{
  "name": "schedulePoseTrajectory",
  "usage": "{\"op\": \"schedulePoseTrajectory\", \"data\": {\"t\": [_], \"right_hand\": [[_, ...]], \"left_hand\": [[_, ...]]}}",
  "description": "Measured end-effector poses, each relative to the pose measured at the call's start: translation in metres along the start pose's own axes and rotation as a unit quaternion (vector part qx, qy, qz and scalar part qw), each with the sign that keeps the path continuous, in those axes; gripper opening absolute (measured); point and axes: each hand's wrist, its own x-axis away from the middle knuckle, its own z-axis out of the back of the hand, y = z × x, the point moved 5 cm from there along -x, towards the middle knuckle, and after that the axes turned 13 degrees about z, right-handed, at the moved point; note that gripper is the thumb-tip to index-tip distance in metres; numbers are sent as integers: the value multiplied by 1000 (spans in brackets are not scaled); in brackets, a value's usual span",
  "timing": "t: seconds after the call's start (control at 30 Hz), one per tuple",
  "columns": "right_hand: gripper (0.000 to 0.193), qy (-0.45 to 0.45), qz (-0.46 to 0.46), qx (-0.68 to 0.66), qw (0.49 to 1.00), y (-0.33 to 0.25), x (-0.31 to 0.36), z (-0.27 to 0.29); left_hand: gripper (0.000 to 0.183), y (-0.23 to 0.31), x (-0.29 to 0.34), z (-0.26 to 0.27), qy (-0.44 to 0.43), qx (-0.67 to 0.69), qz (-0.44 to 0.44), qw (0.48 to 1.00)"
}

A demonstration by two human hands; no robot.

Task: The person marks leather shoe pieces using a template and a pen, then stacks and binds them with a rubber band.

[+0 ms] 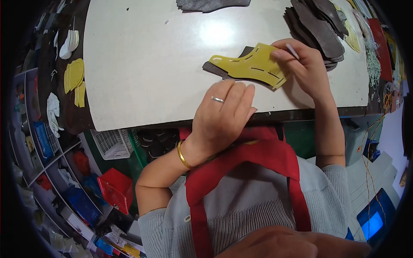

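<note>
My right hand [303, 64] grips the right end of a yellow pattern template [245, 66] with slots cut in it, thumb on top. A pale pen-like stick [292, 51] pokes out between the same hand's fingers. Beneath the template lies a dark grey leather piece [214, 69], its edges showing at the left end and along the upper side. My left hand [223, 109], with a ring and a gold bangle, is just below the template's lower edge. Its fingers are curled and closed; whatever they hold, if anything, is hidden.
A stack of dark leather pieces [318, 30] lies at the right back, another leather pile [211, 4] at the far edge. Yellow pieces [74, 77] and white pieces [71, 43] sit left of the white work board [142, 86]. Tangled threads [373, 64] lie at the right.
</note>
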Motion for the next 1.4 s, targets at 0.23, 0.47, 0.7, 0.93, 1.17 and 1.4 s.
{"op": "schedulePoseTrajectory", "data": {"t": [0.23, 0.47, 0.7, 0.93, 1.17, 1.4], "right_hand": [[26, -70, 15, 96, 993, -4, -9, -21], [24, -71, 42, 139, 987, 2, -15, -18], [32, -38, 24, 124, 991, 14, -4, -1], [20, 63, 154, 316, 934, -8, -11, 12], [27, -170, 178, 56, 968, -46, -39, -45], [34, -248, 199, 165, 933, -55, -57, -83]], "left_hand": [[64, -13, 6, -6, 6, -17, 62, 998], [45, -14, -7, -6, 72, -67, 18, 995], [35, -14, -27, -2, -5, -142, -4, 990], [38, 1, -24, -7, 29, -135, -44, 990], [36, 3, -14, -13, 56, -137, -28, 989], [27, 3, -11, -15, 70, -130, -19, 989]]}}
